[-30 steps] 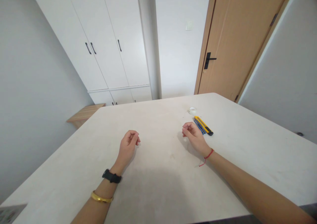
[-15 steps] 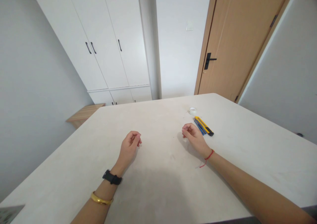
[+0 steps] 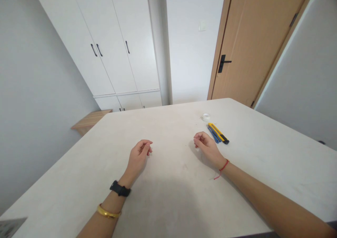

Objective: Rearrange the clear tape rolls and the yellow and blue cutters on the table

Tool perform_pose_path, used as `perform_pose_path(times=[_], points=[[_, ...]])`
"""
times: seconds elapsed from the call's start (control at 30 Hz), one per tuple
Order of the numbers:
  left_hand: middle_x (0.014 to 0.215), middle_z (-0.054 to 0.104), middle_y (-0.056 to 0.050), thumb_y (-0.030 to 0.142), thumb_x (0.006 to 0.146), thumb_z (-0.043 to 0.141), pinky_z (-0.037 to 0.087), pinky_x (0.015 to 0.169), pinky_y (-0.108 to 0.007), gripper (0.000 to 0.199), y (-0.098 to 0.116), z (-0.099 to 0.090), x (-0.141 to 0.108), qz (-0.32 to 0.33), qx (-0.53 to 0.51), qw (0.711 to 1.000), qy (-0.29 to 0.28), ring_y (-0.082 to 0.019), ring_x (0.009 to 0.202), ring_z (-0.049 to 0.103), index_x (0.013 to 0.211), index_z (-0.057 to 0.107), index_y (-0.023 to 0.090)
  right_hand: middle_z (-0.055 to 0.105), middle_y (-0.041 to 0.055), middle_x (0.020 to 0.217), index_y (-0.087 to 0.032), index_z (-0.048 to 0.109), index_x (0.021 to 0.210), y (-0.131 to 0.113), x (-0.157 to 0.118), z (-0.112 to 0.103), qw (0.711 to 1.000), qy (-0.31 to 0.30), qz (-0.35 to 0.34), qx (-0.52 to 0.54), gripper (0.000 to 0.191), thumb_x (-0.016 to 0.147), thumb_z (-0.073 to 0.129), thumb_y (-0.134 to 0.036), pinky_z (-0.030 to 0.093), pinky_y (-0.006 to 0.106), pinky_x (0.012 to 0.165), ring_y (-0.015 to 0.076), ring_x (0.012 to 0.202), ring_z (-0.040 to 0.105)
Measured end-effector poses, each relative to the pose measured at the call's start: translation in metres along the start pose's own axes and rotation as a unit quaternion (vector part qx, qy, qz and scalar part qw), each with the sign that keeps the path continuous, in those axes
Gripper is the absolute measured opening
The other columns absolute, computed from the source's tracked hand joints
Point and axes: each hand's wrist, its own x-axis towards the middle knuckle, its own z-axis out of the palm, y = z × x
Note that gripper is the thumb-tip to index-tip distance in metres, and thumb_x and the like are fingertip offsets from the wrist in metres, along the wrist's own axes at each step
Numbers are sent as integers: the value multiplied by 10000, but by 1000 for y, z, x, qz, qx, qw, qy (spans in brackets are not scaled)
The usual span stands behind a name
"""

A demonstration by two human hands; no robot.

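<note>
My left hand rests on the pale tabletop, fingers curled in and thumb close to the index finger; I see nothing in it. Across from it, my right hand lies on its side, likewise loosely closed with nothing visible inside. Just beyond the right hand is a yellow and black utility knife, side by side with a slim blue tool whose kind I cannot make out. Farther back sits a roll of clear tape. Neither hand touches these things.
Behind the table stand white cabinets with dark handles and a wooden door. A wooden ledge juts out past the table's far left edge. At the bottom left corner a greyish patterned object is partly in view.
The view has shifted very slightly, so the knife, the tape and the door appear a little farther right. Both hands keep nearly the same pose and place.
</note>
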Motion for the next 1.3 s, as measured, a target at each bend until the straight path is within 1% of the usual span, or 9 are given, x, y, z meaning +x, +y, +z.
perform_pose_path(times=[0.23, 0.63, 0.97, 1.3], points=[[613, 591, 20, 405, 865, 508, 435, 559, -242, 251, 1, -1, -1, 4, 8, 1000, 5, -127, 567, 534, 844, 620, 182, 529, -25, 674, -208, 539, 805, -2, -1, 0, 1000, -1, 3, -11, 194, 769, 598, -389, 414, 280, 575, 130, 580, 504], [610, 582, 23, 414, 894, 480, 425, 574, -250, 269, -1, -1, -1, 9, 7, 1000, 8, -128, 566, 522, 810, 595, 186, 520, -34, 633, -206, 548, 811, 1, -4, 3, 999, -26, 11, -39, 160, 788, 566, -363, 399, 282, 584, 137, 590, 496], [601, 596, 20, 416, 892, 486, 424, 570, -248, 265, -1, -1, -2, 9, 1, 1000, 8, -129, 561, 524, 817, 593, 185, 516, -33, 638, -204, 541, 808, 2, -3, 2, 999, -23, 14, -28, 181, 775, 572, -380, 398, 289, 583, 139, 586, 494], [605, 596, 14, 426, 890, 484, 429, 580, -256, 273, 0, -1, -2, 9, 10, 1000, 6, -140, 573, 531, 820, 596, 187, 525, -30, 645, -202, 546, 807, -3, -4, 2, 999, -17, 14, -23, 203, 770, 587, -398, 399, 285, 583, 135, 589, 498]])
